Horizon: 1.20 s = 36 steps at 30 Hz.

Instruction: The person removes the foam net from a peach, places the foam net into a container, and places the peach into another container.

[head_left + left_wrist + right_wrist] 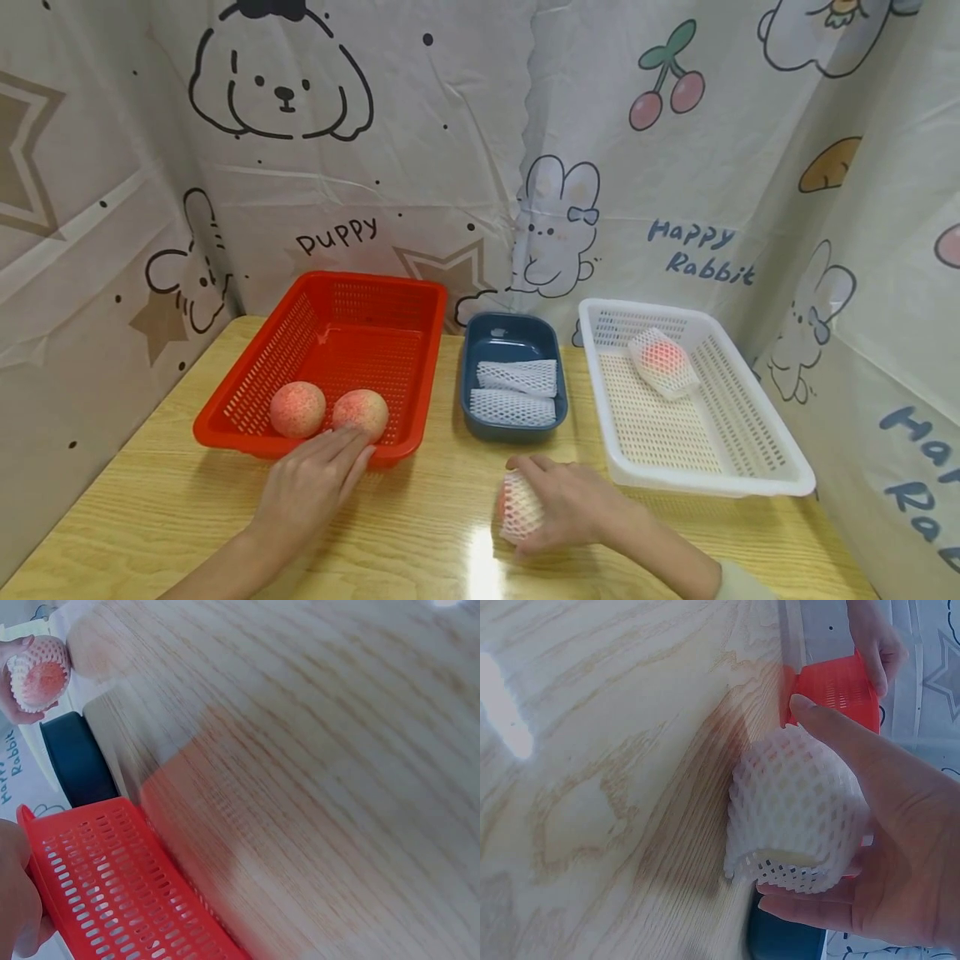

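Observation:
My right hand [566, 504] grips a pink and yellow peach wrapped in a white foam net [521, 507], just over the table in front of the blue tray. In the right wrist view the thumb lies along one side of the foam net [795, 810] and the fingers along the other. The left hand [315, 479] reaches over the near rim of the red basket [416, 442], its fairly straight fingers at the right-hand bare peach [362, 410]. Another bare peach [297, 409] lies beside it in the basket. The left fingertips are partly hidden.
A blue tray [474, 423] between the baskets holds two white foam nets [516, 393]. To the right, a white basket [622, 467] contains one netted peach [664, 363]. A printed curtain [465, 142] encloses the wooden table [420, 533] at the back and sides.

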Tool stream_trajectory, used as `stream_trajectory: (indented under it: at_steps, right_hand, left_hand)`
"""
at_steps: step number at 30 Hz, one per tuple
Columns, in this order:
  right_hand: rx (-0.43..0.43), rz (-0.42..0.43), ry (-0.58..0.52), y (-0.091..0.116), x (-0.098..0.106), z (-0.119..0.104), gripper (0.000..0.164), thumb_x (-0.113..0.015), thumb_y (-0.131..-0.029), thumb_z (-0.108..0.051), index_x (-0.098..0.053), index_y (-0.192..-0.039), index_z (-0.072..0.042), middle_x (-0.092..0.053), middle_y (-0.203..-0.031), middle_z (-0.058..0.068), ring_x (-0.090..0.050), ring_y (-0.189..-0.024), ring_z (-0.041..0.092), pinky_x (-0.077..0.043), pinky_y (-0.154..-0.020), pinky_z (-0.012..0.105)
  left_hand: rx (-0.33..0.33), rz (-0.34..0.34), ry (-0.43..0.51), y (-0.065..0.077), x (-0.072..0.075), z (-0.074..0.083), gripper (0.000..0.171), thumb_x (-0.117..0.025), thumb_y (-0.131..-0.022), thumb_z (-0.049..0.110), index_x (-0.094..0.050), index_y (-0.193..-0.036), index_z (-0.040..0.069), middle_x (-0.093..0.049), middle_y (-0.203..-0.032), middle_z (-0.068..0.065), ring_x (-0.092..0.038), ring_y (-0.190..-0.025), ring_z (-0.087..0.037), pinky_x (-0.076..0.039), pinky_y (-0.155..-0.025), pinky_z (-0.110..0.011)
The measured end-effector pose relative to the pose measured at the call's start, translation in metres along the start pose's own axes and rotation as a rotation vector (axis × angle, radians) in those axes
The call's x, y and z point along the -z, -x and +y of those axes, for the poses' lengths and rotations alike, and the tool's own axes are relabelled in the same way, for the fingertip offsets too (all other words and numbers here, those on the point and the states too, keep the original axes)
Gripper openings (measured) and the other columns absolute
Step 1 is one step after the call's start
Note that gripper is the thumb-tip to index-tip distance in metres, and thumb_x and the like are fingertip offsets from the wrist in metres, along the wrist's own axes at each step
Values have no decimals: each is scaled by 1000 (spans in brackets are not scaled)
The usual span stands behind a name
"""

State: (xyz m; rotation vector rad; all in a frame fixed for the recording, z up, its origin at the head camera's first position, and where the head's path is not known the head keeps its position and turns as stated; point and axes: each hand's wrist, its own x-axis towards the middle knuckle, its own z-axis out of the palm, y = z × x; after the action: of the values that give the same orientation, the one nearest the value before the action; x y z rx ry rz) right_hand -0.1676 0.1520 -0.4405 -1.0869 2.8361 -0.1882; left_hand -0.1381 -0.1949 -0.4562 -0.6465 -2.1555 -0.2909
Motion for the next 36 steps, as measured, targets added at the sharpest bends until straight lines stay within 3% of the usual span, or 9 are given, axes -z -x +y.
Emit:
stream_trajectory:
  at_steps: [13, 27, 36]
  right_hand:
    - [-7, 20, -10, 2, -1, 1, 97, -83, -60, -68, -49, -137, -18, -62, -118, 4, -65, -88, 24, -55, -72, 40]
    - [-2, 39, -41, 6, 6, 7, 106, -81, -61, -71, -46, -143, -15, -60, -130, 9, -63, -107, 28, -55, -85, 46]
    - [-46, 42, -42, 9, 14, 10, 105, -81, -61, -71, -44, -144, -17, -60, -130, 12, -63, -107, 29, -56, -81, 49]
  left_hand:
    - [2, -6, 1, 0, 0, 0, 58, -36, -109, 39, -77, -98, -1, -74, -95, -14, -72, -82, -32, -59, -71, -51]
    - [-3, -17, 3, -1, 0, 0, 58, -36, -109, 39, -77, -97, -1, -74, -94, -14, -72, -82, -32, -59, -71, -51]
    - [-2, -15, 4, -2, 0, 0, 59, -35, -109, 39, -77, -97, 0, -75, -94, -14, -72, -82, -32, -60, -70, -50]
